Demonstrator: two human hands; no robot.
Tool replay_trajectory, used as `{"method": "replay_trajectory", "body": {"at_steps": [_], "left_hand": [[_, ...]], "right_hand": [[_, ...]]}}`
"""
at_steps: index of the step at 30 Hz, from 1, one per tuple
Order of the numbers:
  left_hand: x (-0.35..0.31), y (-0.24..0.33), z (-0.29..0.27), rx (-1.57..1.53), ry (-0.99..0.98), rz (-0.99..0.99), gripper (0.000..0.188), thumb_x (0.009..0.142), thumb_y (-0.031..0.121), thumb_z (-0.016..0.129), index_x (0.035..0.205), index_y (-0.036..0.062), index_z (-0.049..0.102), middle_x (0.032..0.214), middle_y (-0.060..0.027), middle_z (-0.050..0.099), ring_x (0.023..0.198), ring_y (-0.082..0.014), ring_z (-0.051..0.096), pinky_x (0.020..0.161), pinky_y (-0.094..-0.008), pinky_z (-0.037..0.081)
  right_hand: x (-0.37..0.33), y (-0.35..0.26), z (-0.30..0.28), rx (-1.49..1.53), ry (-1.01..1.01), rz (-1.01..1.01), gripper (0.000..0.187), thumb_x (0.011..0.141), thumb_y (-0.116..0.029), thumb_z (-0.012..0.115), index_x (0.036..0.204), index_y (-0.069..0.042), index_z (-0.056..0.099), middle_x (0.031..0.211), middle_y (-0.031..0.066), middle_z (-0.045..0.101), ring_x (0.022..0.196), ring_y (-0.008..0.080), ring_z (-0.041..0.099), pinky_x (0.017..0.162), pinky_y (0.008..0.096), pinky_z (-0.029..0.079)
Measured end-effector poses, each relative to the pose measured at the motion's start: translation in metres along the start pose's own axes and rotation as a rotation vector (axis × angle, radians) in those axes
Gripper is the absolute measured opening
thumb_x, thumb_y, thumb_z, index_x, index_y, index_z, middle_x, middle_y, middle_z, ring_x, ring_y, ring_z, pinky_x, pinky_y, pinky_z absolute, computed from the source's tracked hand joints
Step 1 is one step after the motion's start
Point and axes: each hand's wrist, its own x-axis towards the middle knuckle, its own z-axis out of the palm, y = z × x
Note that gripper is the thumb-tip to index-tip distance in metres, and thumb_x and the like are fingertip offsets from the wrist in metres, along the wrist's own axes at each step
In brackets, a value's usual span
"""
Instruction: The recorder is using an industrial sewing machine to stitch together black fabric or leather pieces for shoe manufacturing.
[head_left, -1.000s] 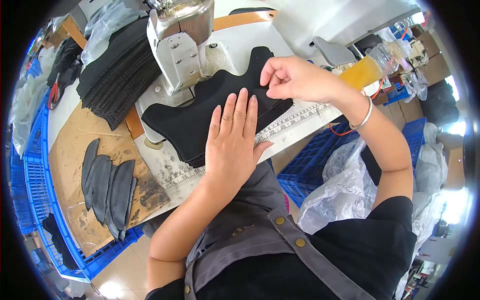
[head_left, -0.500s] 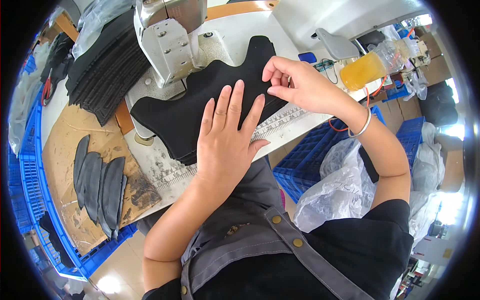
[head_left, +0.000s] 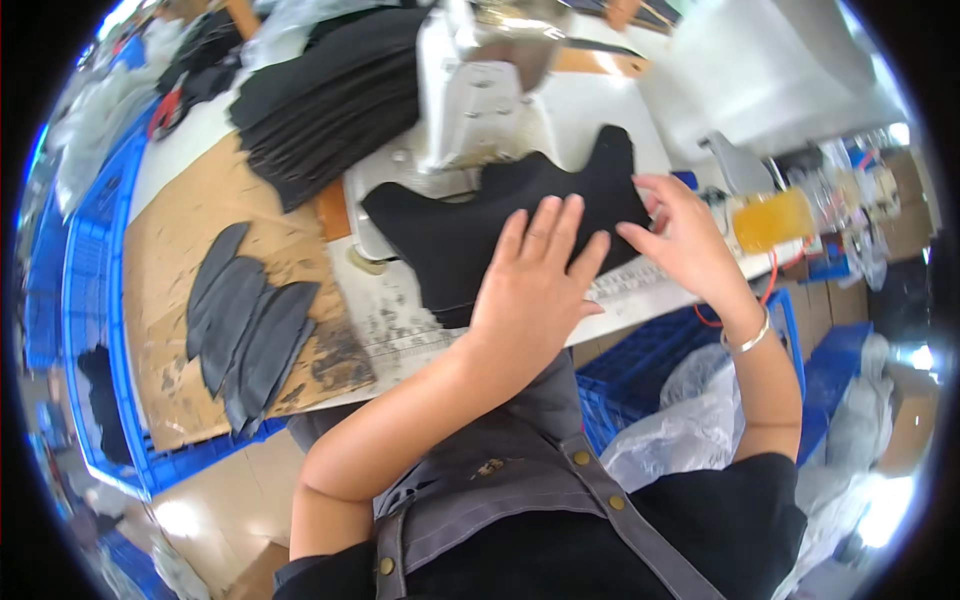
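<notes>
Black fabric pieces (head_left: 450, 250) with a wavy far edge lie flat on the white table in front of a sewing machine (head_left: 475, 115). On top of them my left hand (head_left: 530, 290) rests palm down, its fingers stretched out. At the right end of the fabric is my right hand (head_left: 690, 240), thumb and fingers apart and touching or close to the edge; nothing shows held between them. Blur hides exactly where those fingertips meet the cloth.
Left of the machine lies a thick stack of black pieces (head_left: 330, 100). Dark curved strips (head_left: 255, 320) are on a stained cardboard sheet (head_left: 160, 290). Blue crates (head_left: 85, 330) flank the table. A jar of yellow liquid (head_left: 775, 222) stands at the right, above a clear plastic bag (head_left: 670, 425).
The whole view has shifted, so the table sits further right and lower. My right hand's thumb and fingers have spread from a near pinch. My left hand stays flat on the fabric.
</notes>
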Motion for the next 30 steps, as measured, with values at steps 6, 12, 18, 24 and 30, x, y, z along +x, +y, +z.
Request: {"method": "replay_trajectory", "body": {"at_steps": [6, 12, 18, 24, 30], "left_hand": [[-0.008, -0.003, 0.006, -0.05, 0.022, 0.021, 0.077, 0.078, 0.043, 0.068, 0.143, 0.0136, 0.04, 0.149, -0.0171, 0.034, 0.138, -0.0319, 0.031, 0.111, -0.0489, 0.024], [-0.009, -0.001, -0.009, 0.065, 0.119, -0.019, 0.085, 0.078, 0.036, 0.068, 0.145, 0.002, 0.03, 0.146, -0.0188, 0.038, 0.135, -0.0305, 0.037, 0.11, -0.0441, 0.028], [-0.065, -0.023, -0.11, 0.281, 0.418, 0.034, 0.044, 0.082, 0.009, 0.056, 0.125, -0.0029, 0.056, 0.128, -0.0203, 0.056, 0.119, -0.0316, 0.056, 0.1, -0.0403, 0.044], [-0.108, -0.097, -0.199, 0.642, 0.547, -0.232, 0.047, 0.079, -0.012, 0.049, 0.124, -0.0041, 0.056, 0.125, -0.0199, 0.059, 0.116, -0.0333, 0.058, 0.098, -0.0388, 0.046], [-0.02, -0.184, -0.191, 0.686, 0.515, -0.054, 0.048, 0.077, -0.007, 0.053, 0.124, 0.0042, 0.054, 0.124, -0.0151, 0.06, 0.113, -0.0289, 0.059, 0.095, -0.0378, 0.048]], "right_hand": [[-0.011, -0.008, 0.009, -0.057, 0.16, -0.202, 0.059, 0.074, -0.003, 0.073, 0.128, -0.003, 0.049, 0.084, 0.0111, 0.053, 0.073, 0.0215, 0.055, 0.068, 0.0321, 0.047], [-0.013, -0.04, -0.005, 0.783, 0.11, 0.063, 0.08, 0.079, 0.005, 0.064, 0.148, -0.011, 0.026, 0.088, 0.0044, 0.064, 0.069, 0.006, 0.056, 0.06, 0.0193, 0.049], [-0.051, -0.096, -0.014, 1.137, 0.028, -0.102, 0.089, 0.077, 0.005, 0.061, 0.151, -0.003, 0.013, 0.11, 0.0128, 0.063, 0.087, 0.0139, 0.063, 0.067, 0.0229, 0.052], [-0.044, -0.043, 0.043, 0.537, 0.185, -0.466, 0.056, 0.078, 0.006, 0.059, 0.133, 0.0, 0.047, 0.098, 0.0128, 0.066, 0.085, 0.0168, 0.063, 0.073, 0.024, 0.049], [-0.041, -0.021, 0.082, 0.639, 0.359, -0.381, 0.031, 0.084, 0.012, 0.052, 0.112, 0.003, 0.058, 0.091, 0.0124, 0.066, 0.077, 0.0152, 0.062, 0.07, 0.0246, 0.048]]}}
